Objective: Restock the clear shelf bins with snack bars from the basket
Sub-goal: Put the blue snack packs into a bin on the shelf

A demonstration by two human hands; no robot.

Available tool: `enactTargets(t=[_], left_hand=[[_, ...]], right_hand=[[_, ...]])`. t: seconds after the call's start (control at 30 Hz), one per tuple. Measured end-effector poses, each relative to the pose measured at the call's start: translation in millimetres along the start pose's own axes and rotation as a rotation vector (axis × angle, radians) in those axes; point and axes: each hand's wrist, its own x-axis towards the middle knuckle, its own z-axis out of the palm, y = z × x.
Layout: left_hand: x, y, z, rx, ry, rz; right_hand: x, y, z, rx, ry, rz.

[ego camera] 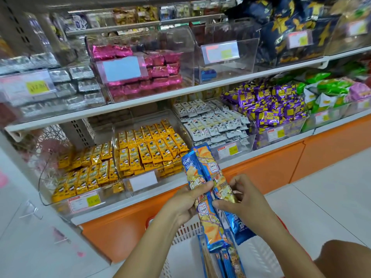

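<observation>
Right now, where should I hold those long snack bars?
Around the middle, from both sides, as the left hand and right hand do. The snack bars are long, thin and loosely bundled, so held by an end they'd likely fan apart.

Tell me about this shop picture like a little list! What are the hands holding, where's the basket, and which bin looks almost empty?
left hand: grips long blue-and-orange snack bars
right hand: pinches the same bundle
basket: white, below the hands, more bars inside
nearly empty bin: upper shelf, a blue packet inside
full bins: yellow packs and white packs, lower shelf
</observation>
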Motion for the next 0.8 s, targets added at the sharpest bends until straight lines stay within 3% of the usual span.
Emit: enactTargets(t=[0.3,0.57,0.7,0.8], left_hand=[[-14.7,31.7,-2.2,0.03,0.072,0.16],[-29.9,50.1,-10.4,0.153,0.097,0.22],[-35.7,59.6,-17.5,0.246,0.07,0.178],[-42.4,64.5,-19.7,0.293,0.0,0.141]], right_hand=[[17.2,-33.2,1.3,0.017,-0.147,-0.119],[25.9,-58.0,-13.6,-0.244,-0.265,-0.178],[39.8,-91.9,-29.3,-0.743,-0.239,-0.489],[47.5,-97.7,-22.0,-0.936,-0.272,-0.769]])
